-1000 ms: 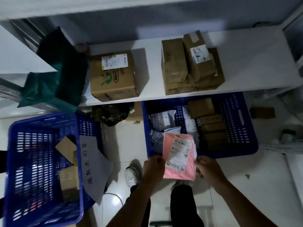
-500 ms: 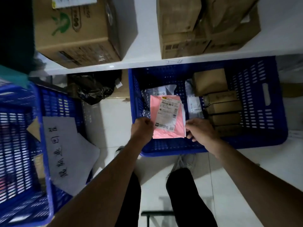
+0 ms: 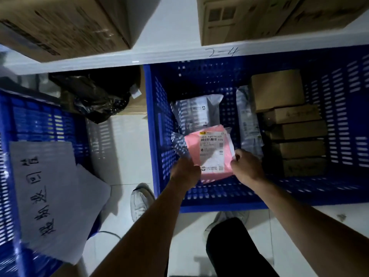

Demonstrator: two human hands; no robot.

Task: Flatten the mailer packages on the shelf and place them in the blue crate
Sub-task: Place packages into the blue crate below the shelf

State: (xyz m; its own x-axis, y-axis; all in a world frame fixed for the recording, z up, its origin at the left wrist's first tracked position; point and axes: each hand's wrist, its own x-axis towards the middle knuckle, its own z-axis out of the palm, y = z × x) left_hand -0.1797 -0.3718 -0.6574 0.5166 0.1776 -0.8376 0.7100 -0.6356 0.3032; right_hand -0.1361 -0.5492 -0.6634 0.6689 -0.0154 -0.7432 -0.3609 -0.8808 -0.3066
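Note:
A pink mailer [image 3: 209, 154] with a white shipping label sits low inside the blue crate [image 3: 219, 200] on the floor under the shelf. My left hand [image 3: 185, 170] grips its left edge and my right hand [image 3: 246, 166] pinches its right edge. Beneath and behind the pink mailer lie grey-white mailers [image 3: 196, 112], one more standing along the middle [image 3: 248, 124]. Several brown boxes [image 3: 295, 134] fill the crate's right side.
The white shelf [image 3: 169, 54] above carries a large cardboard box [image 3: 65, 25] at left and more boxes [image 3: 269, 17] at right. A second blue crate [image 3: 12, 156] with handwritten paper sheets [image 3: 54, 196] stands at left. A black bag [image 3: 95, 94] lies under the shelf. My shoes rest on white tiles.
Both hands have carried the pink mailer forward and down, from above the crate's near rim to deep inside the crate. The view has dropped closer to the crate.

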